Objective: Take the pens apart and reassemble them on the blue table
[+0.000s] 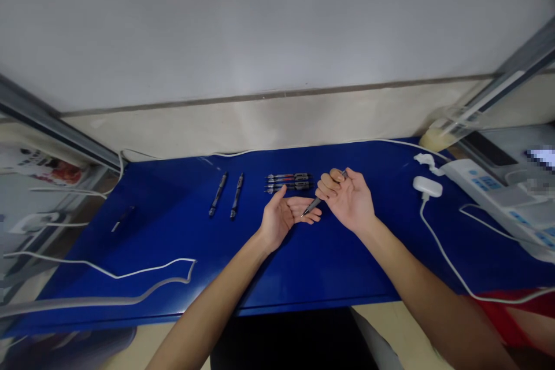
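My right hand [344, 196] is closed around a dark pen [313, 206], its tip slanting down to the left. Palm up beneath that tip, my left hand [288, 214] lies with fingers stretched out; whether the tip touches the fingers I cannot tell. Just beyond my hands, several pens in a stack of rows [288, 182] lie crosswise on the blue table [173, 231]. To the left, two more dark pens rest apart from each other, one pen [218, 194] at a slant and another pen [237, 196] beside it.
A white charger [427, 186] with its cable lies on the right, near a long white power strip [498, 202]. White cables [143, 269] cross the left side. A small dark object [124, 218] lies far left. A pale wall [260, 124] bounds the back.
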Tool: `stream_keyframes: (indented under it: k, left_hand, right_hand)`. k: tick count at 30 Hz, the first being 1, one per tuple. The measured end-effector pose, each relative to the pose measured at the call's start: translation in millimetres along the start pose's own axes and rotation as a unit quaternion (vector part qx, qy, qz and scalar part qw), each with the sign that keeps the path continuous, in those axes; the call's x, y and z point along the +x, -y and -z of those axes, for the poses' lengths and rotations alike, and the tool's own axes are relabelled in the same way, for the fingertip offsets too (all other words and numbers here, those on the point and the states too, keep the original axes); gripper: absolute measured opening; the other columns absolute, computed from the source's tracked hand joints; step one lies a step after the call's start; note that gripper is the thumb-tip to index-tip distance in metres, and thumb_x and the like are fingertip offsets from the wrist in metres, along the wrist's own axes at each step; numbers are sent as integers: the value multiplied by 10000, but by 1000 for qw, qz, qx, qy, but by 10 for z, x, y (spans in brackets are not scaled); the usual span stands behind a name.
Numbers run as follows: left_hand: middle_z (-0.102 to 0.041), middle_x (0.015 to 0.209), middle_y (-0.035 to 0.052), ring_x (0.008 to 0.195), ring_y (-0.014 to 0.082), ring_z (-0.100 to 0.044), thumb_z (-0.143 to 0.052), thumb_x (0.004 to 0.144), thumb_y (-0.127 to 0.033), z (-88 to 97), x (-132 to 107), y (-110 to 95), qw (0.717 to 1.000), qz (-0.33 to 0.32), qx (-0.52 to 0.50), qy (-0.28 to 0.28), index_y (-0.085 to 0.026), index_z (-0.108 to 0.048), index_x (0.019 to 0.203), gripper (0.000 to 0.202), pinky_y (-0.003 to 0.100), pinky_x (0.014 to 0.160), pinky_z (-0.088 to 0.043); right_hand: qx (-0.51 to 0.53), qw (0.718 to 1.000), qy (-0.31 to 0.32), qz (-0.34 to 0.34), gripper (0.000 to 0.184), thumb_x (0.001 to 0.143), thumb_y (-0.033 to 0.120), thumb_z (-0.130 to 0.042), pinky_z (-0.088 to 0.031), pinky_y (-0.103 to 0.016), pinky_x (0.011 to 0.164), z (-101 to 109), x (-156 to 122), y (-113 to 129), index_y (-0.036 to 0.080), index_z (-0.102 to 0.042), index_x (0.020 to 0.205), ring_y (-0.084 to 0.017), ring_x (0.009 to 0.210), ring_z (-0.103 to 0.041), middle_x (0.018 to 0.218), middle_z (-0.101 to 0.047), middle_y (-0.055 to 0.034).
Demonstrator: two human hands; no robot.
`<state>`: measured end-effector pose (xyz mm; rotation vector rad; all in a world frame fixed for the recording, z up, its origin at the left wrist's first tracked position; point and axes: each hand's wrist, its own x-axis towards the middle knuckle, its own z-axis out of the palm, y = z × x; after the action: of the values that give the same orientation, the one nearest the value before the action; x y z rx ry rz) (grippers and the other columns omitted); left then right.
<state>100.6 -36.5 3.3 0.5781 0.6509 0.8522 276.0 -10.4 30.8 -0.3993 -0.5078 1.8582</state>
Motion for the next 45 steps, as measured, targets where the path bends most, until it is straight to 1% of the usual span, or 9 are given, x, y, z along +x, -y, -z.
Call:
stream_keyframes:
  k: [3,7,14,18,26,33,38,41,45]
  left_hand:
    - [-744,947,249,809,295,-716,-301,948,-617,3,3,8,1000,-2,1,2,-12,-749,989,754,386,806,-489]
    - [-742,951,252,808,297,-714,-289,950,-615,4,5,8,1000,-5,6,4,-3,-747,998,766,390,808,-487]
    - [-741,961,247,816,295,-709,-344,922,-651,-5,-3,-8,1000,-3,11,0,-14,-746,1002,757,390,811,-479]
    - [-741,958,248,811,295,-709,-332,927,-649,0,-6,-7,1000,-3,10,1,-17,-747,993,759,391,806,-476]
    - [-741,958,253,812,305,-712,-335,925,-645,16,0,4,1000,-11,13,4,-7,-744,1004,763,393,800,-476]
    - [-742,965,249,810,303,-711,-401,894,-659,22,4,5,1000,-16,21,5,-15,-743,1003,738,389,795,-473]
    - [-743,957,245,803,299,-710,-400,898,-649,33,10,5,1000,-16,27,0,-19,-742,1000,725,385,791,-473]
    - [-742,963,246,806,297,-709,-391,900,-656,31,8,3,999,-17,32,-1,-22,-743,997,731,382,793,-473]
    - [-742,961,244,804,294,-708,-432,890,-642,19,0,0,999,-21,36,-6,-22,-738,1000,701,374,783,-476]
  right_hand:
    - [-2,1000,-1,1,379,995,393,-358,-347,-286,584,3,1,1,206,-412,669,-136,564,-233,660,-211,37]
    - [-7,1000,-2,3,370,995,361,-350,-353,-285,582,1,1,3,207,-403,664,-136,560,-236,655,-206,38]
    - [-10,1000,-8,-1,378,988,393,-345,-363,-294,573,-19,-2,7,216,-371,656,-141,552,-246,646,-209,36]
    - [-19,1000,-12,-5,368,976,387,-372,-366,-300,573,-23,-3,15,221,-348,649,-143,548,-252,641,-208,37]
    - [-12,1000,3,-2,367,982,380,-348,-363,-300,586,-18,1,18,216,-362,654,-143,559,-244,645,-215,33]
    - [-18,1000,-11,-2,364,982,385,-359,-364,-308,580,-25,-5,19,223,-340,657,-148,555,-251,647,-221,31]
    - [-19,1000,-4,1,360,983,368,-341,-363,-306,581,-34,-9,15,221,-346,654,-146,556,-245,649,-215,32]
    - [-21,1000,-11,-1,378,984,405,-355,-362,-308,574,-41,-8,18,225,-336,653,-147,551,-250,648,-219,32]
    - [-23,1000,-14,-2,363,972,387,-374,-366,-309,577,-32,-2,21,225,-334,651,-147,551,-257,642,-222,32]
